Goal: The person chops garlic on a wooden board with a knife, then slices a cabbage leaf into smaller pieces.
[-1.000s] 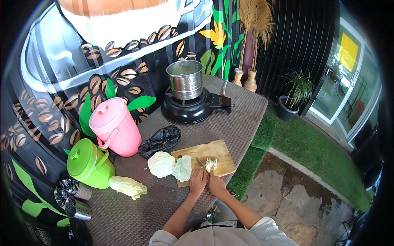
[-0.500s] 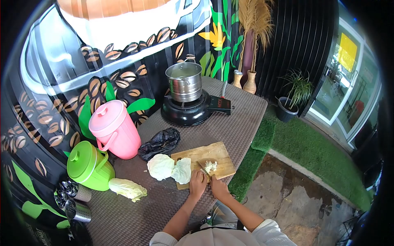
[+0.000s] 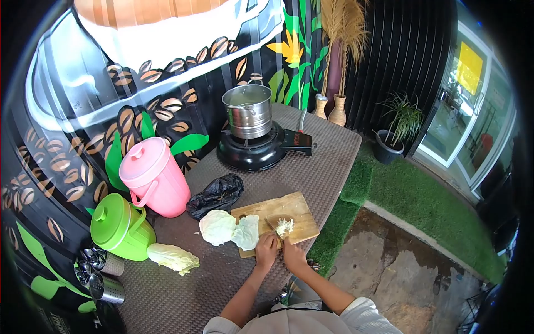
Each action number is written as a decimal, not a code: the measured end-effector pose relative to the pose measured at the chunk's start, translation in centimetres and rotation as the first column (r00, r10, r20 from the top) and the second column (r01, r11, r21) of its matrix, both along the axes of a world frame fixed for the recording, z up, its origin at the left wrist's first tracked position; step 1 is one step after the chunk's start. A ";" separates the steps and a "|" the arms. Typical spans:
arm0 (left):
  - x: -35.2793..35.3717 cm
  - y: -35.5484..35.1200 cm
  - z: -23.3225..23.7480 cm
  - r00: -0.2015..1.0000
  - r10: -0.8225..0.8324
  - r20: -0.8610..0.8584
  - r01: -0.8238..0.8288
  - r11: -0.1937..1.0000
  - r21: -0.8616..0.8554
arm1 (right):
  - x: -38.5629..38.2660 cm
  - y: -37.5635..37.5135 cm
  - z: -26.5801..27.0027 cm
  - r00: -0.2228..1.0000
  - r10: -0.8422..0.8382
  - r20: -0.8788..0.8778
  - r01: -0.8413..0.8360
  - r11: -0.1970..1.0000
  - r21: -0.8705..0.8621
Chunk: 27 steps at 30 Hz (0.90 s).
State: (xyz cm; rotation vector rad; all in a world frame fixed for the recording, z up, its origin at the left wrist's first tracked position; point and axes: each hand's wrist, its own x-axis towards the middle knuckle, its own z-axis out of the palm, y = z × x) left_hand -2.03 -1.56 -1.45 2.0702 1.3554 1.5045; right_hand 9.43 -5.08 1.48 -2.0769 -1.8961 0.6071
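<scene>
My right hand [image 3: 293,257] is closed on a knife [image 3: 272,224], whose blade lies over the wooden cutting board [image 3: 301,209] beside a small heap of finely chopped pale pieces [image 3: 285,226]. Close on its left, my left hand [image 3: 266,250] rests at the board's near edge with fingers curled; whatever they hold is hidden. A loose cabbage leaf [image 3: 246,232] lies partly on the board, left of my left hand. Beside it on the table sits a pale cabbage [image 3: 217,227].
Behind the board are a black plastic bag [image 3: 217,195] and a black stove [image 3: 250,153] carrying a steel pot [image 3: 248,118]. Pink [image 3: 158,178] and green [image 3: 123,225] lidded jugs stand left, near a napa cabbage [image 3: 173,258] and metal utensil holders [image 3: 105,286]. The table's edge [image 3: 334,203] runs right.
Both hands stay at the board with only slight shifts. The knife and the chopped heap look nearly the same, and the view has moved very little.
</scene>
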 end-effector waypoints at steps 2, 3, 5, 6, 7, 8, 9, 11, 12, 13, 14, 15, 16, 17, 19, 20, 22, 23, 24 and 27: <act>0.0 -0.1 0.2 1.000 -0.016 0.004 0.016 1.000 -0.012 | 0.0 -0.3 0.0 0.997 -0.037 -0.072 0.038 0.999 0.005; 0.0 -0.1 0.3 1.000 -0.026 0.009 0.027 0.999 -0.019 | 0.1 0.2 0.2 0.997 -0.024 -0.076 0.024 1.000 -0.004; 0.1 -0.3 0.4 1.000 -0.013 0.007 0.013 0.999 -0.038 | 0.5 1.1 1.0 0.991 0.005 -0.131 -0.005 1.000 0.002; 0.1 -0.3 0.4 1.000 0.002 0.004 -0.002 0.999 -0.053 | 1.0 1.5 1.0 0.991 0.005 -0.131 -0.004 1.000 0.003; 0.1 -0.4 0.4 1.000 0.002 0.004 -0.002 0.999 -0.053 | 1.4 2.1 1.1 0.991 0.055 -0.121 -0.056 0.998 -0.005; 0.1 -0.4 0.4 1.000 0.000 0.006 0.001 0.999 -0.043 | 1.8 2.4 1.1 0.988 0.105 -0.112 -0.107 0.994 -0.013; 0.1 -0.4 0.5 1.000 -0.003 0.008 0.003 1.000 -0.030 | 2.0 2.3 1.5 0.987 0.115 -0.112 -0.118 0.993 -0.021; 0.2 -0.5 0.5 1.000 0.019 0.007 -0.019 0.999 -0.036 | 1.6 1.2 1.9 0.992 0.087 -0.090 -0.089 0.996 -0.015; 0.1 -0.6 0.5 0.999 0.041 0.006 -0.040 0.998 -0.042 | 1.3 0.7 1.7 0.996 0.058 -0.067 -0.059 0.998 -0.010; 0.0 -0.5 0.5 0.999 0.042 0.004 -0.042 0.998 -0.041 | 0.7 0.1 1.1 0.996 0.060 -0.069 -0.061 0.998 -0.009; 0.0 -0.4 0.4 1.000 0.026 0.012 -0.025 0.999 -0.027 | 0.0 -0.6 0.4 0.998 0.010 -0.057 -0.011 1.000 -0.007; 0.0 -0.4 0.3 1.000 0.009 0.022 -0.009 1.000 -0.014 | -0.4 -0.9 -0.2 0.998 -0.039 -0.043 0.039 0.999 -0.007; 0.1 -0.3 0.2 1.000 0.012 0.026 -0.012 1.000 -0.016 | -0.3 -0.5 -0.7 0.999 -0.037 -0.039 0.037 0.999 -0.008; 0.1 -0.2 0.2 1.000 0.006 0.029 -0.005 1.000 -0.022 | -0.3 -0.1 -1.0 0.996 -0.048 -0.075 0.047 0.999 -0.006; -0.2 -0.5 -0.1 1.000 0.000 0.026 0.001 0.999 -0.034 | -0.1 0.5 0.9 0.984 -0.052 -0.169 0.053 0.999 0.001; -0.2 -0.4 -0.2 0.998 -0.007 0.063 0.012 0.997 -0.074 | 0.4 1.2 0.7 0.984 -0.052 -0.171 0.053 0.999 0.001; -0.2 -0.3 -0.1 0.995 -0.014 0.099 0.025 0.993 -0.113 | 1.9 2.6 0.2 0.972 0.074 -0.223 -0.068 0.997 0.033; -0.2 -0.4 0.1 0.994 -0.014 0.107 0.028 0.991 -0.133 | 2.5 3.1 0.4 0.971 0.098 -0.216 -0.097 0.995 0.012; -0.2 -0.4 0.1 0.993 -0.012 0.117 0.030 0.988 -0.152 | 2.9 3.0 0.6 0.972 0.098 -0.215 -0.098 0.995 0.012; -0.2 -0.3 0.0 0.996 -0.014 0.091 0.028 0.987 -0.159 | 2.9 2.1 0.8 0.973 0.148 -0.178 -0.153 0.988 -0.017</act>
